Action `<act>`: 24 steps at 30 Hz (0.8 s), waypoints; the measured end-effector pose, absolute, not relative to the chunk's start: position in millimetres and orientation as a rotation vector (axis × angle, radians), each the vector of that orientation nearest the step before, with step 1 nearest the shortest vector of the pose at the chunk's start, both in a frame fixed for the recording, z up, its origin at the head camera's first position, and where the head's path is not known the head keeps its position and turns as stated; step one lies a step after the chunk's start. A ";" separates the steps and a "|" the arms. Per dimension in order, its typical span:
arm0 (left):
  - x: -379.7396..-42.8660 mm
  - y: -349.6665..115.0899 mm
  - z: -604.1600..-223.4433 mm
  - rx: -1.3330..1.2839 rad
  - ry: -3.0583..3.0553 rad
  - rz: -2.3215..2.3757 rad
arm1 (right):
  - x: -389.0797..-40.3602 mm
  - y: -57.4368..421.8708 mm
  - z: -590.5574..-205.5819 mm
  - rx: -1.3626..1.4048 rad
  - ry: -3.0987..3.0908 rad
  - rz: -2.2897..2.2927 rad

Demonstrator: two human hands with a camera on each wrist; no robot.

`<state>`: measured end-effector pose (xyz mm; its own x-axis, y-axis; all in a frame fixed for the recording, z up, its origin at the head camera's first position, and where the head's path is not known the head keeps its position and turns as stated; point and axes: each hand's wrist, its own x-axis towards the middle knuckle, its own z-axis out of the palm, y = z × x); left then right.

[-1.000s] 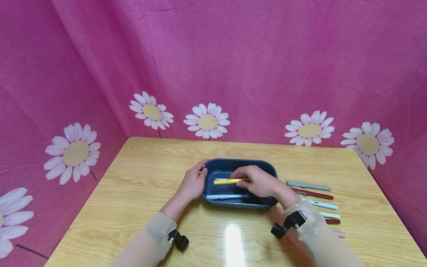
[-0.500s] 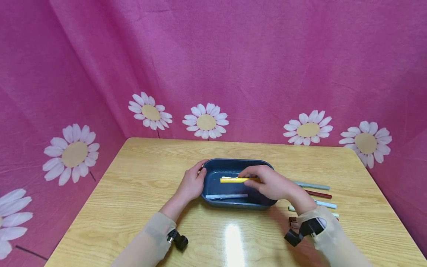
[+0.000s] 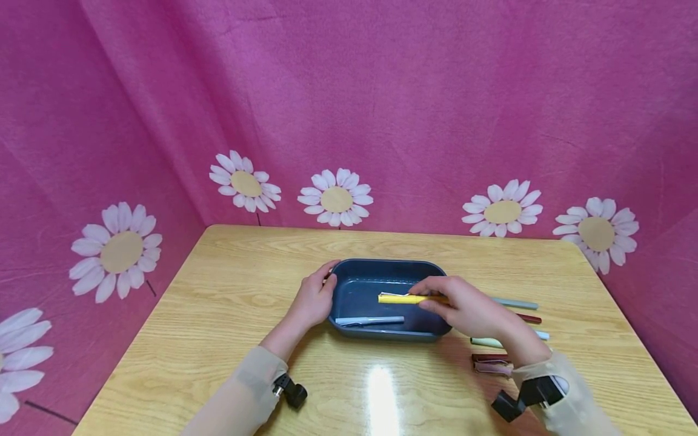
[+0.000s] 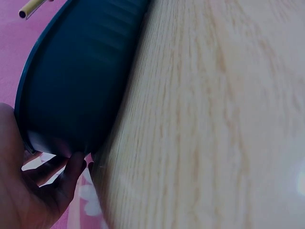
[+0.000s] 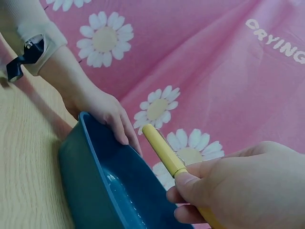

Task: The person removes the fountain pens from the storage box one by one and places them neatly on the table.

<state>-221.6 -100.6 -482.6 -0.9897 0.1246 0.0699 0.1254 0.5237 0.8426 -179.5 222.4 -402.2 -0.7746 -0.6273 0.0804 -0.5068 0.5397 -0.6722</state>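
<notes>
My right hand (image 3: 463, 306) pinches a yellow pen (image 3: 398, 299) between thumb and fingers, above the right half of a dark blue box (image 3: 376, 333). The pen lies level in the head view, its silver clip up and its clip end pointing left; the other end is behind the hand. At the box's left end, my left hand (image 3: 315, 297) grips the wall, as the left wrist view also shows with its fingers (image 4: 71, 174) by the outer side. Inside the box a pale blue pen (image 3: 376, 320) lies along the near wall.
Right of the box lie several pens, partly covered by my right arm: a grey-blue pen (image 3: 518, 303), a dark red pen (image 3: 530, 318), a pale green pen (image 3: 484, 342) and a pinkish pen (image 3: 493, 367). A pink flowered cloth (image 3: 403, 121) stands behind the table (image 3: 262, 266).
My right hand has moved right with the yellow pen, from over the box's middle toward its right end. More of the box floor shows. My left hand has stayed in place.
</notes>
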 end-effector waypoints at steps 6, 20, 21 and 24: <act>-221.4 -100.9 -482.3 -0.224 -2.743 -1.507 | -168.8 235.3 -400.5 -0.940 2.619 -1.077; -221.3 -99.8 -482.4 -0.234 -2.755 -1.482 | -145.7 262.2 -406.0 -0.864 2.640 -1.124; -221.2 -99.7 -482.3 -0.233 -2.756 -1.483 | -144.1 264.0 -406.6 -0.863 2.645 -1.124; -220.6 -99.3 -481.7 -0.218 -2.759 -1.493 | -138.7 269.0 -407.7 -0.871 2.670 -1.122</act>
<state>-220.6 -99.3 -481.7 -0.9904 0.1230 0.0633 0.1202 0.5393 0.8335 -138.7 269.0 -407.7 -0.8279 -0.5500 0.1098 -0.4633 0.5603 -0.6866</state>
